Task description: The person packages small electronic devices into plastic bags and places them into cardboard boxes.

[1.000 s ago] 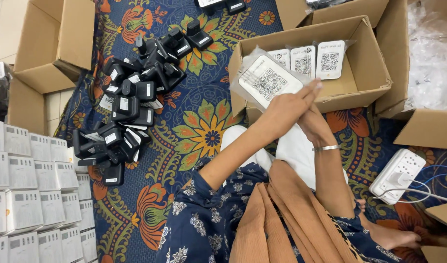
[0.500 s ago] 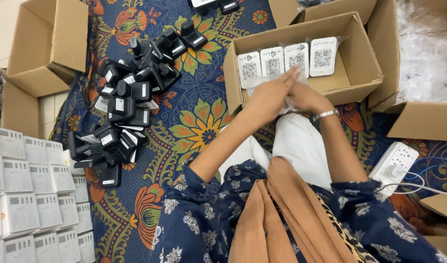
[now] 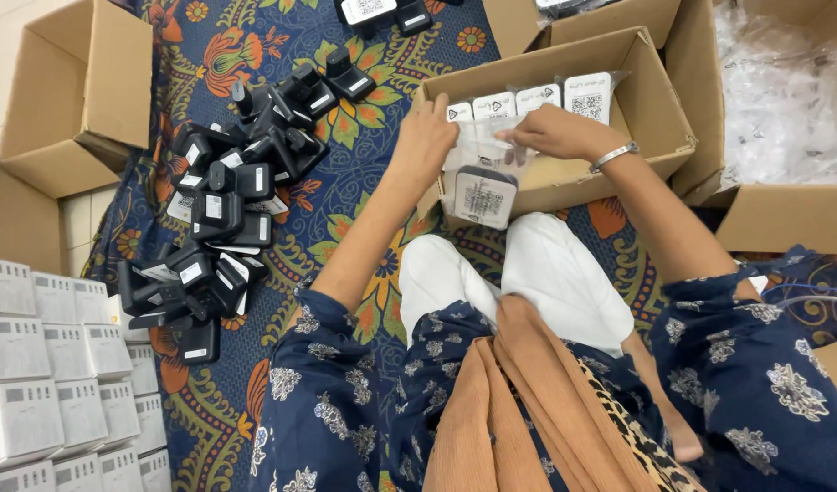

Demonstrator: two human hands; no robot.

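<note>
Bagged adapter [image 3: 480,194]: black, in clear plastic, at near rim of cardboard box [image 3: 660,128], over the knees.
Left hand [image 3: 425,137]: fingers curled, pinching bag's top left.
Right hand [image 3: 552,132]: pinched bag's top right.
Box contents: row of bagged units [image 3: 532,98] standing along far wall.
Surroundings: heap of black adapters [image 3: 231,196] on patterned cloth, left; white cartons [image 3: 45,364] stacked beyond.
</note>
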